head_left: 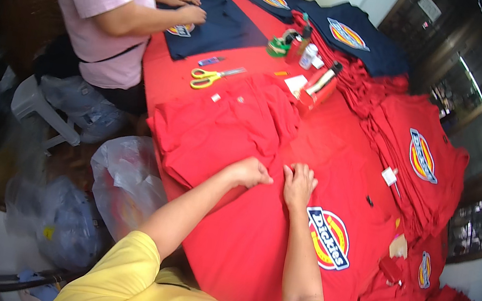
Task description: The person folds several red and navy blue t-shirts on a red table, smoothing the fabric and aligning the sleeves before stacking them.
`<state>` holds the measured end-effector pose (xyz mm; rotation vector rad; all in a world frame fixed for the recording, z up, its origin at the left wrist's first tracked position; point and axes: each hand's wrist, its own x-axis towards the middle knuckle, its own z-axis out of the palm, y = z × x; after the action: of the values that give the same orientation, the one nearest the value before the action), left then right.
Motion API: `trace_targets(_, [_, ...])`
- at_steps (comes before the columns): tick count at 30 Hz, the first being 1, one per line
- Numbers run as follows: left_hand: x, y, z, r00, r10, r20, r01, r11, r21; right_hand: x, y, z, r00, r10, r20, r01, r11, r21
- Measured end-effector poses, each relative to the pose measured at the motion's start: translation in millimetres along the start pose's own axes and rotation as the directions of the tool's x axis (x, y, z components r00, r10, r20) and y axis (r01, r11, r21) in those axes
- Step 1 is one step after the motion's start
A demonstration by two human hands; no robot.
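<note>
A red T-shirt [238,248] with a round printed badge [328,239] lies spread in front of me on the table. My left hand [252,173] is closed, its thumb and fingers pinched at the shirt's upper edge. Just to its right, my right hand [299,187] rests on the red cloth, thumb apart and fingers lightly bent, with nothing visible in it. Another red garment [220,125], loosely rumpled, lies beyond my left hand.
Yellow-handled scissors [215,76], a purple-handled cutter [210,61], a green tape dispenser [279,46] and a red box [318,88] stand farther back. Red shirts [419,157] are piled at right. Across the table, a person in pink [102,9] handles a navy shirt [229,29]. Plastic bags [127,173] sit at left.
</note>
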<state>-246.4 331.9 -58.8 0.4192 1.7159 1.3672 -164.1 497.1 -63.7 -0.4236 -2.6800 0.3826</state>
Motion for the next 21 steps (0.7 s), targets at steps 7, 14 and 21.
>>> trace_targets(7, [10.2, 12.5, 2.7, 0.999, -0.043, 0.004, 0.043, 0.999, 0.016, 6.0, 10.5, -10.3, 0.987, 0.08, 0.137, -0.108, 0.972, 0.21])
trace_targets(14, [15.9, 16.7, 7.9, 0.996, -0.022, -0.085, 0.025, 0.999, 0.034, 14.2, 1.8, -23.2, 0.939, 0.117, 0.323, -0.218, 0.93, 0.297])
trace_targets(21, [14.7, 14.8, 16.4, 0.984, 0.113, -0.14, -0.069, 0.956, 0.284, 10.5, 1.1, -9.1, 0.98, 0.132, 0.147, -0.165, 0.958, 0.234])
